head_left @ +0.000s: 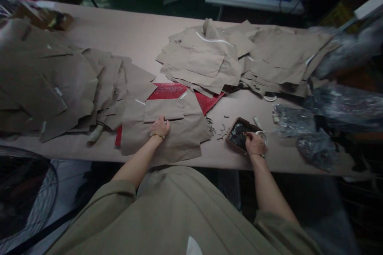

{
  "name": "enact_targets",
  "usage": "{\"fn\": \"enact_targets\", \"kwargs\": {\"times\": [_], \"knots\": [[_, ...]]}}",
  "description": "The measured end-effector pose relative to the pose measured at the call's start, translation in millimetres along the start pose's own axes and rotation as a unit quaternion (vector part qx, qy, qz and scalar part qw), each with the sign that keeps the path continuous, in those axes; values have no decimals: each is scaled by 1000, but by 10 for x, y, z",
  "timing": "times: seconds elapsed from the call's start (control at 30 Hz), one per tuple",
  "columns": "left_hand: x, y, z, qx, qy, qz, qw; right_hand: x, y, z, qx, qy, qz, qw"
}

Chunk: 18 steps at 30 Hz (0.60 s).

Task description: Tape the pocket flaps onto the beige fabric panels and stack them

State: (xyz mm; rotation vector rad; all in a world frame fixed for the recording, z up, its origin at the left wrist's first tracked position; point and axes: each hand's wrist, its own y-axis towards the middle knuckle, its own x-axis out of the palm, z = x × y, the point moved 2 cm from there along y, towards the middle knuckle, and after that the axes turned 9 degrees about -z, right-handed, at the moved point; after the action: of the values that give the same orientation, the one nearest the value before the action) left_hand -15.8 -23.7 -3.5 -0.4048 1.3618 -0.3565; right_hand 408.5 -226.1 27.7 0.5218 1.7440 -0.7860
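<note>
My left hand (159,127) rests on a tan cut fabric piece (179,135) at the table's near edge, fingers curled against the lower edge of a smaller tan rectangle (164,110) lying on top. Under the fabric a red mat (209,101) shows. My right hand (255,143) reaches into a small brown box (235,129) of dark small parts, fingers pinched together; what they hold is too small to make out.
A long beige table (134,36) carries stacks of tan fabric pieces at left (54,83) and at the back right (233,55). Plastic bags (317,127) lie at right, small scraps (220,129) by the box. A fan guard (20,195) stands at lower left.
</note>
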Motion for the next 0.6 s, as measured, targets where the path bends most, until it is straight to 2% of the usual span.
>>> {"fn": "enact_targets", "kwargs": {"times": [0.1,0.17,0.23,0.3,0.33,0.37,0.43,0.5,0.53,0.6], "knots": [[-84,-81,31,-14,3,-8,1000,-111,-120,-254,-23,112,43,992],[-131,-245,61,12,-2,-12,1000,-40,-250,-611,-70,223,22,972],[-128,-479,116,116,-21,-25,993,157,-439,-1096,-120,335,-66,932],[-87,-718,166,255,-50,-36,965,419,-675,-1622,-155,419,-185,875],[-67,-810,167,302,-65,-32,950,548,-791,-1865,-166,450,-233,846],[-52,-871,150,333,-78,-24,939,665,-893,-2079,-173,475,-271,820],[-53,-889,59,350,-101,1,931,852,-1025,-2414,-177,507,-316,782],[-88,-784,-81,343,-113,19,932,966,-1047,-2653,-189,511,-340,767],[-111,-696,-158,333,-117,25,935,995,-1022,-2756,-206,497,-344,770],[-152,-475,-310,288,-125,31,949,1013,-920,-2955,-263,422,-326,804]]}}
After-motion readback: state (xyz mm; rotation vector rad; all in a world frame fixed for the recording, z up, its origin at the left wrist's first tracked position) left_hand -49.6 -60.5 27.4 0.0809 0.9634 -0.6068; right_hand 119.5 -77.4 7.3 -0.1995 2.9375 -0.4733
